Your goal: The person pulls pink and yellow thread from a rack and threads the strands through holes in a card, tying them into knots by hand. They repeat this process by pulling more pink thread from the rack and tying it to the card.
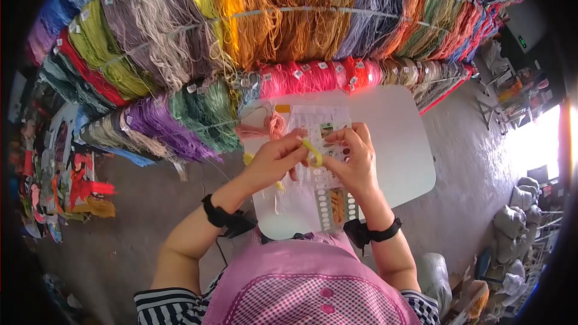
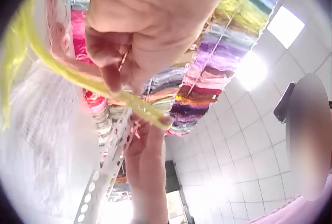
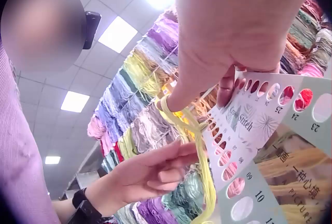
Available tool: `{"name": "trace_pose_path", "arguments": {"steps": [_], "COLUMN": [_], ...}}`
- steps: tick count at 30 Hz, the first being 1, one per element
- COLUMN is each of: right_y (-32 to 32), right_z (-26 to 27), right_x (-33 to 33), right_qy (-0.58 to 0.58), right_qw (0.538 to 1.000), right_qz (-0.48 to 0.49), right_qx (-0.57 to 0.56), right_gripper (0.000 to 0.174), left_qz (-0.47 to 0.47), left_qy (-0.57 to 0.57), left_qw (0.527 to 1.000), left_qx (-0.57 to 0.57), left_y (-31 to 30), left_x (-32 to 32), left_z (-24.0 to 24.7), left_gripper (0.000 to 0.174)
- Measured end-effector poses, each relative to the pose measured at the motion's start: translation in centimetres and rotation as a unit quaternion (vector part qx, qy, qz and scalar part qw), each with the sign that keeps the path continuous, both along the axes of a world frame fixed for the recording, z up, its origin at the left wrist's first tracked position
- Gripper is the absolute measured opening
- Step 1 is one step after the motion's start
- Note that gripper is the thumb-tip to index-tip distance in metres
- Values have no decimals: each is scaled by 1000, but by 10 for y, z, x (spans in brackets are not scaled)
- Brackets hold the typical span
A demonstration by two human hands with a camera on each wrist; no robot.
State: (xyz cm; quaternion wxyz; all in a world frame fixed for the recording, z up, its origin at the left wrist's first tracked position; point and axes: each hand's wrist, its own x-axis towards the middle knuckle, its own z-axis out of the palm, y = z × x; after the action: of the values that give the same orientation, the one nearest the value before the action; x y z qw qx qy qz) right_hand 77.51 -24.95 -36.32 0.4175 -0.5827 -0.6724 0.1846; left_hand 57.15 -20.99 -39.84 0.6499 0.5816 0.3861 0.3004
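Note:
A hank of pale yellow thread (image 1: 313, 153) stretches between my two hands above the table. With curled fingers my left hand (image 1: 278, 155) pinches it; the strand runs past those fingertips in the left wrist view. My right hand (image 1: 356, 161) grips the edge of a thread card (image 3: 249, 125), and the yellow thread (image 3: 205, 177) loops over its thumb. The card has numbered oval holes along both sides, several of them threaded in pinks, reds and browns, others bare. In the right wrist view the left hand (image 3: 148, 174) is beside the card, behind the yellow strand.
On the white table (image 1: 397, 144) lie a pink skein (image 1: 276, 125), printed sheets (image 1: 298, 121) and a clear plastic bag (image 1: 289, 201). Racks of coloured skeins (image 1: 271, 30) rise beyond the far edge. Bundled sacks (image 1: 512, 222) stand on the floor at right.

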Motion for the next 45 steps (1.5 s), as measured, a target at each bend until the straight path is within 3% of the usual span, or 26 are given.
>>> {"name": "trace_pose_path", "arguments": {"steps": [1, 3, 5, 10, 12, 14, 16, 18, 20, 21, 22, 23, 26, 27, 29, 30, 31, 32, 33, 34, 35, 36, 38, 41, 44, 45], "right_y": [2, 7, 8, 10, 9, 9, 15, 17, 20, 20, 23, 25, 25, 26, 25, 22, 17, 15, 10, 0, -7, -8, -12, -21, -37, -41], "right_z": [-2, -7, -3, -1, 2, 8, 4, 6, 11, 7, 2, -6, -44, -62, -102, -114, -126, -133, -131, -121, -114, -112, -111, -112, -111, -110], "right_x": [2, 11, 16, 32, 33, 31, 32, 23, 12, 14, 22, 30, 64, 79, 110, 124, 135, 141, 139, 130, 123, 122, 122, 125, 134, 137], "right_qy": [1, 152, 168, 363, 344, 272, 227, 169, 221, 218, 214, 212, 294, 295, 226, 229, 75, -81, -80, -171, -261, -261, -153, -157, -143, -142], "right_qw": [1000, 988, 986, 931, 938, 962, 973, 983, 971, 971, 974, 976, 950, 951, 961, 961, 984, 983, 983, 966, 939, 939, 970, 974, 976, 976], "right_qz": [-1, -5, -14, 7, -1, -26, -7, 53, 90, 95, 70, 44, -53, -50, -129, -130, -141, -149, -152, -189, -223, -222, -171, -149, -151, -152], "right_qx": [9, -30, -11, -39, -38, -20, -44, -39, -28, -15, -19, -25, -88, -81, -89, -83, -72, -62, -60, -32, -5, -7, -85, -69, -64, -65], "right_gripper": [31, 17, 19, 20, 20, 19, 18, 18, 16, 16, 15, 14, 12, 12, 18, 18, 21, 24, 24, 30, 35, 35, 42, 39, 35, 35], "left_qz": [-39, -1, 32, 4, 2, -7, -3, -48, -176, -174, -167, -149, -153, -162, -93, -48, -24, 36, 84, 106, 119, 150, 213, 275, 418, 417], "left_qy": [-5, 60, 93, 127, 113, 139, 63, -51, -33, -33, 124, 277, 299, 364, 398, 406, 387, 316, 259, 196, 121, 76, 78, 53, 94, 94], "left_qw": [999, 997, 987, 970, 971, 982, 995, 993, 984, 984, 969, 914, 903, 875, 802, 795, 808, 813, 818, 779, 793, 744, 746, 717, 532, 533], "left_qx": [-27, 54, 129, 206, 211, 127, 73, 93, -8, 6, 136, 256, 267, 275, 435, 449, 443, 488, 507, 586, 585, 647, 626, 638, 731, 730], "left_y": [4, 3, 8, 11, 9, 8, 7, 9, 15, 23, 31, 39, 78, 89, 124, 128, 137, 139, 147, 157, 169, 178, 206, 248, 281, 279], "left_x": [2, 1, -9, -37, -41, -47, -39, -29, -29, -30, -32, -36, -68, -78, -97, -91, -84, -74, -63, -52, -38, -26, -11, 7, 20, 22], "left_z": [-1, 3, 12, 34, 39, 48, 60, 49, 41, 43, 46, 47, 35, 49, 60, 100, 141, 183, 216, 248, 281, 309, 353, 381, 390, 391], "left_gripper": [24, 24, 22, 18, 18, 20, 31, 39, 33, 33, 30, 29, 34, 30, 33, 30, 28, 27, 30, 29, 20, 20, 19, 21, 25, 25]}}
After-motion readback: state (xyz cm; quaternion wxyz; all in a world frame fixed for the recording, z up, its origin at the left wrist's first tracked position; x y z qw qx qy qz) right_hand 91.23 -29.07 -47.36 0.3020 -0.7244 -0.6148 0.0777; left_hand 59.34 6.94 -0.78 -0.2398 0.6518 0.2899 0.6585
